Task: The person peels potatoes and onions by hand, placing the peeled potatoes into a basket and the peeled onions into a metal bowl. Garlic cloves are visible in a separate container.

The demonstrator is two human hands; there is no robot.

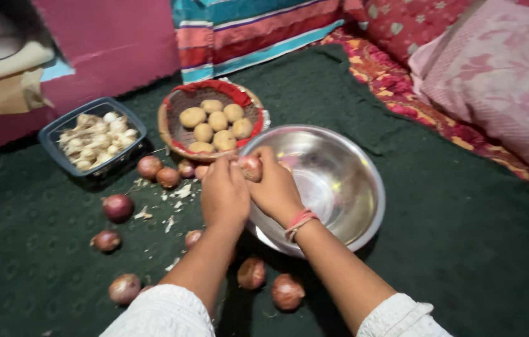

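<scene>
Soft, fairly dim indoor light, maybe from upper left; glare inside steel bowl (333,181); weak shadows; slight blur; wide-angle stretch at near edges.

The bowl (333,181) is polished metal, smooth and mirror-glossy inside. The basket (171,122) is coarse woven fibre with a red cloth-bound rim; its potatoes (217,120) have matt, pale skins. The tub (58,134) is clear, glossy plastic holding garlic (96,138) in dry, papery husks. The onions (119,206) have smooth, faintly shiny skins. The floor covering (451,237) is matt, dark green, napped cloth. The cushion (501,75) is soft printed fabric
</scene>
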